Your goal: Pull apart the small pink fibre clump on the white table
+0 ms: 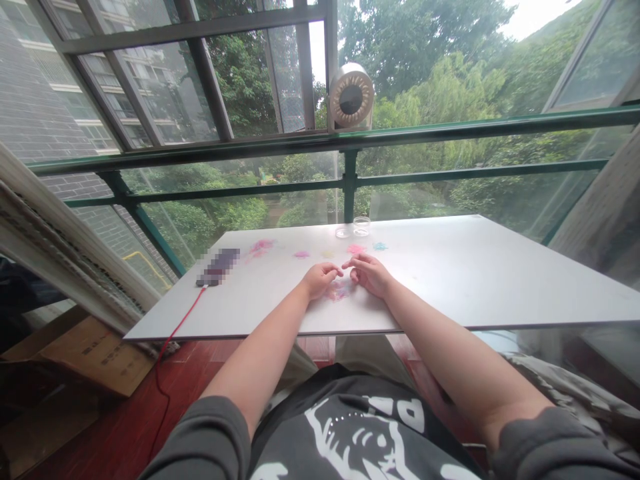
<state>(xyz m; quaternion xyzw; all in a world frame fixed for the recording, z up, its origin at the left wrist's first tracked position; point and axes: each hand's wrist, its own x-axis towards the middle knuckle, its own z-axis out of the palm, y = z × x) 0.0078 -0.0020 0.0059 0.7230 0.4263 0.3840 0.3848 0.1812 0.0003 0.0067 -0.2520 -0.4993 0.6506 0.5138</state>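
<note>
Over the near middle of the white table [450, 287], my left hand [320, 280] is closed, thumb against the fingers; anything in its pinch is too small to make out. Close beside it my right hand [370, 275] has its fingers curled inward, the fingertips pointing at the left hand. What it holds, if anything, I cannot make out. Between and below both hands lies a loose pile of small mixed-colour pieces [338, 291]. Beyond the hands are small heaps: purple pieces [301, 255], pale yellow pieces [328, 254], coral-pink pieces [357, 249] and teal pieces [381, 246].
A larger pink heap [263, 247] lies farther left. A clear round container [361, 227] and a clear shallow dish [343, 233] stand at the back edge. On the left lies a pixelated dark device [219, 267] with a red cable [176, 327]. A round fan [351, 97] stands by the green railing [430, 137].
</note>
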